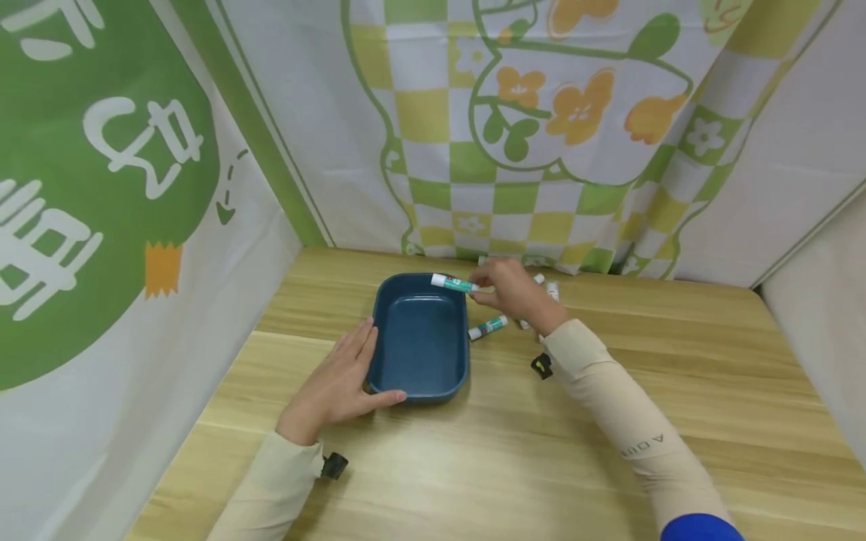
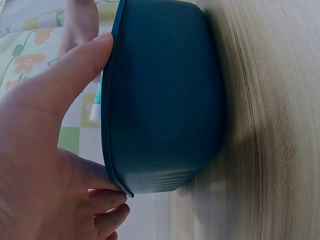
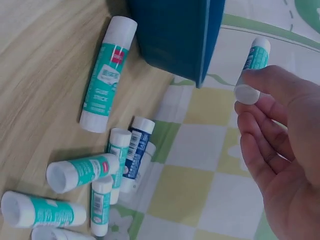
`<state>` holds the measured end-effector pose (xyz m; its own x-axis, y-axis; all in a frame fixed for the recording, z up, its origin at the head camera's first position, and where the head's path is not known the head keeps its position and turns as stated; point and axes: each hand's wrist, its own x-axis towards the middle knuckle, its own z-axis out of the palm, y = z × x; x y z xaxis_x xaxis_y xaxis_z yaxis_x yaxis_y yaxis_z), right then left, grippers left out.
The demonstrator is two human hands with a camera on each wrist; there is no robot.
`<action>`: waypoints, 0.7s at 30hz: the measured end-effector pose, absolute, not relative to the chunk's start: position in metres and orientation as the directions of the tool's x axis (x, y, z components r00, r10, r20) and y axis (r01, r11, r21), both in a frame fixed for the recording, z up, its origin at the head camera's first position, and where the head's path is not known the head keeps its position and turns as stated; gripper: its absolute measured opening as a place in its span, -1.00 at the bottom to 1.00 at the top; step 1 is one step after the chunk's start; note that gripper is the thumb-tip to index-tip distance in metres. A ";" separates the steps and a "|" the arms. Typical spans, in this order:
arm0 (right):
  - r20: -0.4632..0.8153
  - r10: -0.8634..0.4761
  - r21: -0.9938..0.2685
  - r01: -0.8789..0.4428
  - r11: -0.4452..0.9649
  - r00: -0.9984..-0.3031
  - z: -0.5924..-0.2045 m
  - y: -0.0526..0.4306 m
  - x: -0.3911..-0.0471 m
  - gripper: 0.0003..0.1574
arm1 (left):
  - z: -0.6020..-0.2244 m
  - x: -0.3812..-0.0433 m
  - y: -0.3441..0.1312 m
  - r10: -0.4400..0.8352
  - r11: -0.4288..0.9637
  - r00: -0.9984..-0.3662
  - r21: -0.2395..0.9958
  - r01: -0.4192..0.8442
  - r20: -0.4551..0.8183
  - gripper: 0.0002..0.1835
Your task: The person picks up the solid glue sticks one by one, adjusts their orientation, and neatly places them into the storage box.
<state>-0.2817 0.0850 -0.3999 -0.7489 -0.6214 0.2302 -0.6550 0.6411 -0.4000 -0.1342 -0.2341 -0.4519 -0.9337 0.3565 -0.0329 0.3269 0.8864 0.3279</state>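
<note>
A dark blue rectangular tub (image 1: 419, 338) stands on the table, its visible floor bare. My left hand (image 1: 341, 379) rests on its near left corner, fingers along the left side and thumb over the front rim; the left wrist view shows the thumb (image 2: 85, 65) on the rim. Above the tub's far right corner, my right hand (image 1: 510, 289) pinches a white and teal glue stick (image 1: 453, 283) between thumb and fingers. Another glue stick (image 3: 102, 75) lies just right of the tub. In the right wrist view the held one tilts, clear of the tub.
Several more glue sticks (image 3: 82, 172) lie in a loose group right of the tub, partly hidden by my right arm in the head view. One has a dark blue label (image 3: 137, 150). A patterned curtain (image 1: 528, 165) hangs along the table's (image 1: 643, 421) back edge.
</note>
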 end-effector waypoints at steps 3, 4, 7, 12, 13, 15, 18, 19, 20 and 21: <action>0.198 -0.652 -0.393 -0.669 0.631 -0.732 -0.401 0.079 -0.287 -0.79 | -0.453 -0.133 -0.235 0.351 0.889 -0.936 0.326 0.322 -0.034 0.35; 0.186 -0.656 -0.393 -0.668 0.632 -0.731 -0.402 0.076 -0.289 -0.79 | -0.452 -0.133 -0.235 0.350 0.889 -0.936 0.326 0.321 -0.032 0.35; 0.157 -0.668 -0.380 -0.669 0.639 -0.727 -0.404 0.067 -0.293 -0.77 | -0.452 -0.133 -0.235 0.348 0.889 -0.937 0.326 0.323 -0.023 0.35; 0.125 -0.691 -0.312 -0.689 0.654 -0.712 -0.412 0.049 -0.301 -0.86 | -0.451 -0.132 -0.237 0.349 0.887 -0.937 0.328 0.325 -0.018 0.34; 0.117 -0.694 -0.298 -0.691 0.658 -0.711 -0.414 0.045 -0.302 -0.89 | -0.451 -0.132 -0.237 0.351 0.887 -0.936 0.327 0.326 -0.018 0.34; 0.101 -0.697 -0.277 -0.693 0.665 -0.710 -0.417 0.039 -0.304 -0.87 | -0.452 -0.132 -0.237 0.353 0.886 -0.935 0.328 0.328 -0.021 0.34; 0.093 -0.701 -0.244 -0.699 0.673 -0.707 -0.421 0.031 -0.306 -0.79 | -0.453 -0.132 -0.237 0.358 0.885 -0.933 0.328 0.332 -0.024 0.34; 0.091 -0.705 -0.227 -0.704 0.673 -0.704 -0.422 0.028 -0.307 -0.74 | -0.452 -0.132 -0.237 0.359 0.884 -0.933 0.329 0.332 -0.023 0.34; 0.091 -0.707 -0.217 -0.707 0.673 -0.701 -0.424 0.026 -0.307 -0.73 | -0.452 -0.132 -0.237 0.359 0.884 -0.933 0.330 0.332 -0.023 0.34; 0.094 -0.711 -0.199 -0.713 0.672 -0.696 -0.425 0.023 -0.308 -0.73 | -0.452 -0.132 -0.237 0.359 0.884 -0.933 0.330 0.332 -0.021 0.34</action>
